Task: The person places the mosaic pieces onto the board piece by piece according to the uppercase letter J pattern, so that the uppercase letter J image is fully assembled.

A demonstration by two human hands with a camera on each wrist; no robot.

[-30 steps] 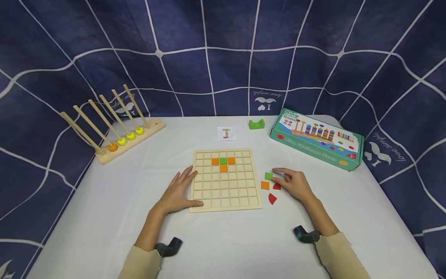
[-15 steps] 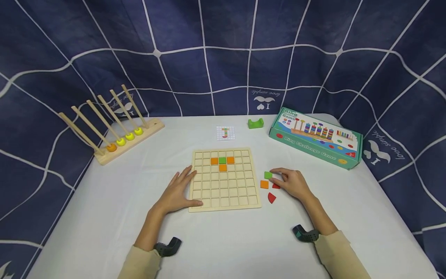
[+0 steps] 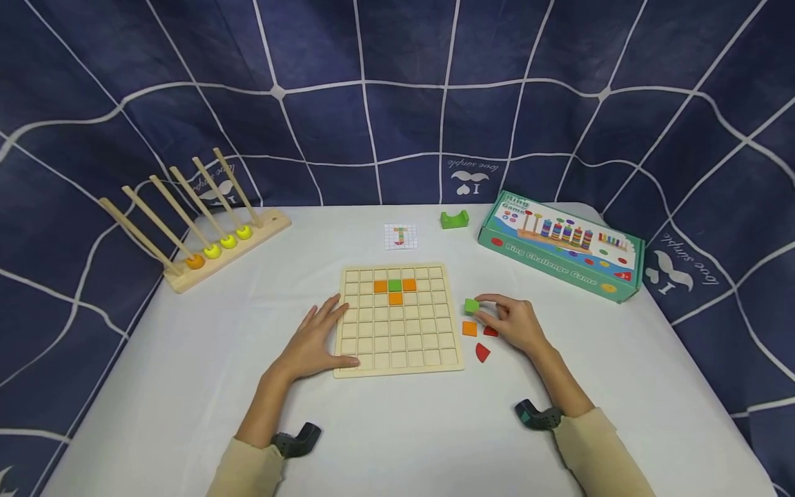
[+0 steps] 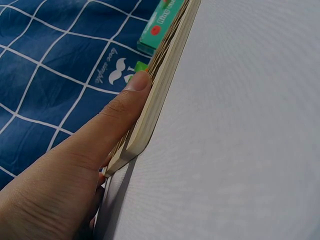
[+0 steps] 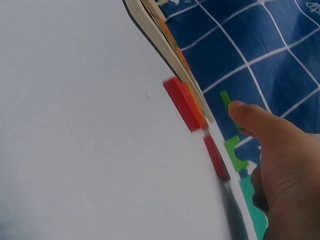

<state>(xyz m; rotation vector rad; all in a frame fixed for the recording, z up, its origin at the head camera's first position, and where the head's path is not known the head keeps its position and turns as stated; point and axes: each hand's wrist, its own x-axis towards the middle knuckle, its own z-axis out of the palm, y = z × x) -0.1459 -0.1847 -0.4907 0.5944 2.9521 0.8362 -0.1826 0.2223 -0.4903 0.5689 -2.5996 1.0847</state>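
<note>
My right hand [image 3: 518, 323] pinches a green square tile [image 3: 471, 306] between thumb and fingertips. In the right wrist view that tile [image 5: 225, 98] shows edge-on, raised above the white tabletop. My left hand [image 3: 313, 345] rests with spread fingers along the left side of a wooden grid board [image 3: 397, 342], its thumb over the near left corner. Set in the board's upper cells are orange tiles [image 3: 395, 299] around one green tile [image 3: 395, 285]. Beside the right hand lie a loose orange square [image 3: 469, 328] and two red quarter-round pieces, one [image 3: 482, 353] nearer and one [image 3: 491, 331] partly under the fingers.
A card with a gridded pattern [image 3: 400, 236] lies behind the board, near a green notched block [image 3: 455, 219]. At back right is a green game box [image 3: 559, 255]. A wooden peg stand [image 3: 261, 229] with yellow and orange beads stands at left.
The right hand has lifted the green tile off the table and moved it slightly towards the board. The left hand stays in place on the board.
</note>
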